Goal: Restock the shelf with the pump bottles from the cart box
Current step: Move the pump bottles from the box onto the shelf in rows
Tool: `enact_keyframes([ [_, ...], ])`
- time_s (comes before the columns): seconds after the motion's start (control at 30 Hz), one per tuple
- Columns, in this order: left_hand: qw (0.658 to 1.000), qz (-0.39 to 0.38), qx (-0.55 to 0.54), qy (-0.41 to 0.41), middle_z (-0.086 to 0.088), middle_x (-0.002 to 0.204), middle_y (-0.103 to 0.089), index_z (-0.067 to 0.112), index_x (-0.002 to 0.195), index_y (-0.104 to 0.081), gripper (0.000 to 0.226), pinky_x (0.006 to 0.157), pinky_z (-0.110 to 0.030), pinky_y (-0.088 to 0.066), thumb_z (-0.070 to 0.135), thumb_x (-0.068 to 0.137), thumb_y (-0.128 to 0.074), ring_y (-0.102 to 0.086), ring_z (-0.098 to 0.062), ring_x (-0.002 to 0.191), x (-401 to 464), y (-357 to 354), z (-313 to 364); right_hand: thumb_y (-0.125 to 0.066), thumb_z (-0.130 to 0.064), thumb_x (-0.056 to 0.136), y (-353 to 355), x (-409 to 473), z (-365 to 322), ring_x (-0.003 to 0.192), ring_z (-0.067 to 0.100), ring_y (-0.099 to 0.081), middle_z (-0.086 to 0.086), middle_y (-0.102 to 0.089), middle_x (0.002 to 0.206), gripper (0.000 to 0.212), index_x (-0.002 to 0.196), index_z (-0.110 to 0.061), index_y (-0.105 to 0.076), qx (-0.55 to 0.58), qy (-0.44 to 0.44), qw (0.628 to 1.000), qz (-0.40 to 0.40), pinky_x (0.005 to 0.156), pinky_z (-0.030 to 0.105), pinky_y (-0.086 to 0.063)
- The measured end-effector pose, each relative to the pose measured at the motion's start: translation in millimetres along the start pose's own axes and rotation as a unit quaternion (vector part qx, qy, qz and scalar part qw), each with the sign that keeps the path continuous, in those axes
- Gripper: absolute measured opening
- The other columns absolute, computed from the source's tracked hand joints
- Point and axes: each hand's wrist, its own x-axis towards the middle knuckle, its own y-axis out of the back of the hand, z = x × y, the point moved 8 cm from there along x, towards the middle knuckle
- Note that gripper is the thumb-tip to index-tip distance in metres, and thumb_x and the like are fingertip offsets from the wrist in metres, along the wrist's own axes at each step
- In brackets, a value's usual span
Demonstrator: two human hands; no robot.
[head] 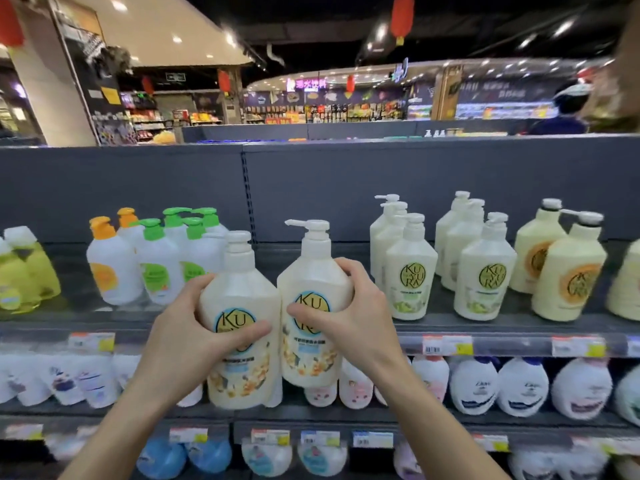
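Two pump bottles (242, 317), one gripped in the left hand (187, 327) and one in the right hand (349, 317), should go upright, labels forward, into the shelf (485, 327) gap directly behind them.

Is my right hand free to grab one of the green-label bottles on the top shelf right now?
Probably not yet. The right hand has its grip on a blue-label bottle, so it is full. The green-label bottles stand close on its right with nothing in front of them.
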Motion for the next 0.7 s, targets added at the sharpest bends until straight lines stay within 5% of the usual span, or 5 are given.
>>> enact_keyframes([
  [0.5,0.997,-0.033,-0.067,-0.014,0.025,0.092,-0.072,0.057,0.101,-0.052,0.079,0.078,-0.042,-0.060,0.055,0.033,-0.093,-0.072,-0.003,0.083,190.5,-29.0,-58.0,-0.094,-0.031,0.060,-54.5,160.8,44.0,0.090,0.009,-0.073,-0.011,-0.073,0.099,0.063,0.111,-0.034,-0.058,0.001,-0.005,0.999,0.044,0.078,0.042,-0.062],
  [0.7,0.995,-0.040,-0.090,0.000,0.010,0.100,-0.073,0.046,0.106,-0.052,0.079,0.081,-0.046,-0.059,0.047,0.038,-0.091,-0.072,-0.011,0.091,234.0,-67.0,-73.5,-0.094,-0.023,0.062,-50.9,204.0,76.0,0.092,0.010,-0.073,-0.006,-0.073,0.102,0.064,0.113,-0.031,-0.057,0.010,-0.023,0.998,0.054,0.080,0.043,-0.062],
])
